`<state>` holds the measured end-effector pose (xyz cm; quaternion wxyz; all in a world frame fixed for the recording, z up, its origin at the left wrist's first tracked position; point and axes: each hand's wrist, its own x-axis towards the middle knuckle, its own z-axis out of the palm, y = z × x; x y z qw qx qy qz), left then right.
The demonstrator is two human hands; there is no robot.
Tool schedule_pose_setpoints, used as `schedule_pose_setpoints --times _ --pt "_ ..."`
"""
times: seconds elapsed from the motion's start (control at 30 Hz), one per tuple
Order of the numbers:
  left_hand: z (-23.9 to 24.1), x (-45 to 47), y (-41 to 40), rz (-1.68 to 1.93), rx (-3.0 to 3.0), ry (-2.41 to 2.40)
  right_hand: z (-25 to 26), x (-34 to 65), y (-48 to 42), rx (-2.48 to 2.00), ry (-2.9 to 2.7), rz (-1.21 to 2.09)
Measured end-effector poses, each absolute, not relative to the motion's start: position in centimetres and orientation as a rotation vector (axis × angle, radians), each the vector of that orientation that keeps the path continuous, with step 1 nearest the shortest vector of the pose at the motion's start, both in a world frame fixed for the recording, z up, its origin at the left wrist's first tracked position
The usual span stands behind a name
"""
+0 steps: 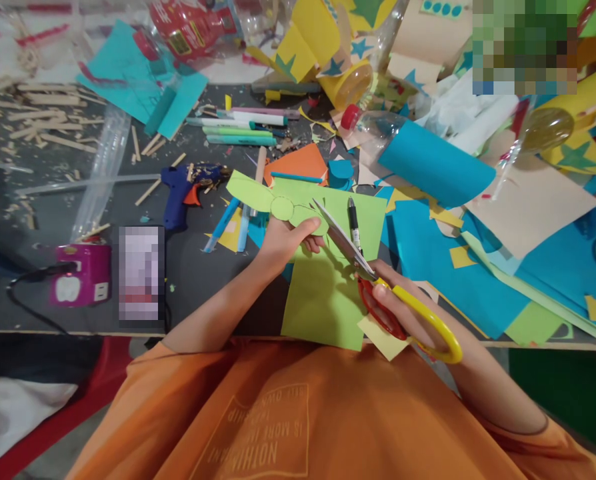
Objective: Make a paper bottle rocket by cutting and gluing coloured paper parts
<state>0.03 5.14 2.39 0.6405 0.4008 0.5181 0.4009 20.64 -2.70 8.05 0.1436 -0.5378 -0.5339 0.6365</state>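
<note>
My left hand (287, 239) pinches a light green paper cut-out (273, 200), a round centre with long petal-like blades. My right hand (403, 303) grips scissors (378, 287) with red and yellow handles; the blades point up-left and meet the cut-out's edge near my left thumb. Under both hands lies a light green paper sheet (328, 293), reaching the table's front edge. A black marker (353, 223) rests on that sheet just right of the blades.
A blue glue gun (183, 190) lies left of the cut-out, with several markers (243, 127) behind. A purple power strip (81, 273) sits at the front left. Blue, orange and yellow paper scraps, plastic bottles (373, 127) and wooden sticks (43, 120) crowd the dark table (198, 267).
</note>
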Motion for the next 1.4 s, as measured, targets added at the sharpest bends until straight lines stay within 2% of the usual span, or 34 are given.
schedule_pose_setpoints --times 0.4,0.97,1.23,1.4 --pt "2.6 -0.1 5.7 0.932 0.921 1.181 8.0 21.4 -2.7 -1.464 -1.732 1.689" --pt "2.2 -0.2 5.7 0.912 0.942 1.164 7.5 21.9 -3.5 -1.404 -1.694 1.734" --pt "2.5 -0.1 5.4 0.978 0.977 1.113 7.6 22.4 -3.7 -1.346 -1.844 1.628" --pt "2.5 -0.1 5.2 0.934 1.005 1.144 7.6 22.3 -3.8 -1.351 -1.742 1.763"
